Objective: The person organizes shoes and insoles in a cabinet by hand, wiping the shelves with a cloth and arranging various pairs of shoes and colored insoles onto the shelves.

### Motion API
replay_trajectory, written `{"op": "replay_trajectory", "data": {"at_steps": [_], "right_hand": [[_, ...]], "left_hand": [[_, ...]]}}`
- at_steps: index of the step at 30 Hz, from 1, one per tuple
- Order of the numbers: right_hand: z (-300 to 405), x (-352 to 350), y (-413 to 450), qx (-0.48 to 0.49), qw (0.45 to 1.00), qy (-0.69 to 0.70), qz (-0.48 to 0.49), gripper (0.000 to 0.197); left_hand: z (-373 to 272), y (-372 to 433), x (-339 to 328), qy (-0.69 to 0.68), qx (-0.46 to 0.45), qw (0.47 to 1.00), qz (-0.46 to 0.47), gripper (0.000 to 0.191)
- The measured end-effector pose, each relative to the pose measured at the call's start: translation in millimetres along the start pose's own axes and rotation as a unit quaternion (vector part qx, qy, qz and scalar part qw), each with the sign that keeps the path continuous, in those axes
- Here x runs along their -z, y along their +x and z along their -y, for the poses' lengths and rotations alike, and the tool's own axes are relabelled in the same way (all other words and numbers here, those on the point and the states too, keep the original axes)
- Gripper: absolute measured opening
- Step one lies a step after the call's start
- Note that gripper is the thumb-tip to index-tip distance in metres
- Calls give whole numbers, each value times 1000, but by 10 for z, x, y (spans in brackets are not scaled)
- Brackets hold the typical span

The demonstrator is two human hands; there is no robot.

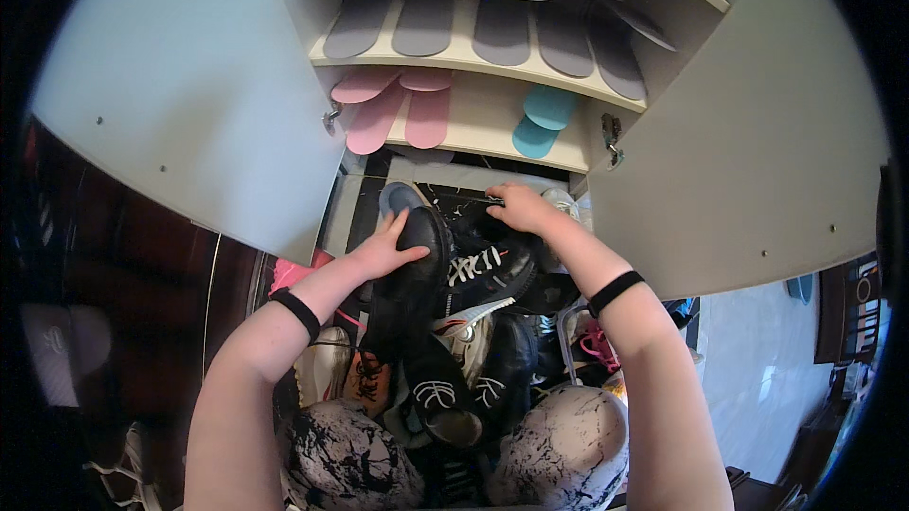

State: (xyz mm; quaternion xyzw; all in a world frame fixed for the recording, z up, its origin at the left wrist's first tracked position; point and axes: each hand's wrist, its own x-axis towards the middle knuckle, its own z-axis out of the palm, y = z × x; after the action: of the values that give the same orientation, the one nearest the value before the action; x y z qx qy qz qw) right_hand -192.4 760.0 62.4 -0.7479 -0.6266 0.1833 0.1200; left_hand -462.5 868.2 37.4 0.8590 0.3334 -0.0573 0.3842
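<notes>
My left hand point(383, 249) is on a black leather boot point(424, 244), its thumb over the upper and its fingers along the left side near the toe. Just behind that boot lies a grey-blue slipper point(399, 197). My right hand point(524, 208) reaches to the back of the pile, fingertips bent against a black item whose shape is partly hidden. Between the hands sits a black sneaker with white laces point(479, 268). Closer to me are a black shoe with a worn opening point(444, 397) and another black laced shoe point(505, 362).
Two open cabinet doors point(192, 85) flank the pile. Grey slippers point(501, 31) line the upper shelf; pink slippers point(376, 117) and turquoise slippers point(545, 120) rest below. An orange shoe point(368, 383), a white shoe point(327, 362) and a pink-laced shoe point(600, 344) lie near my knees.
</notes>
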Motion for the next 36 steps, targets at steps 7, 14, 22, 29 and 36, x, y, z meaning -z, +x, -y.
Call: {"op": "replay_trajectory", "data": {"at_steps": [7, 14, 22, 29, 36], "right_hand": [[40, -490, 759, -18, 989, 10, 145, 34], [241, -788, 1231, -56, 935, -217, 273, 40], [281, -1128, 1694, -69, 953, -204, 212, 62], [-53, -1340, 1803, -119, 961, -177, 177, 62], [95, -1370, 1484, -13, 924, -216, 314, 55]], "left_hand": [[116, -89, -249, -173, 6, 984, 51, 85], [315, -98, -417, -215, 8, 974, 71, 90], [392, -154, -503, -152, 24, 987, 49, 80], [311, -89, -531, -151, 36, 986, 62, 81], [307, -133, -469, -136, 50, 987, 67, 81]]}}
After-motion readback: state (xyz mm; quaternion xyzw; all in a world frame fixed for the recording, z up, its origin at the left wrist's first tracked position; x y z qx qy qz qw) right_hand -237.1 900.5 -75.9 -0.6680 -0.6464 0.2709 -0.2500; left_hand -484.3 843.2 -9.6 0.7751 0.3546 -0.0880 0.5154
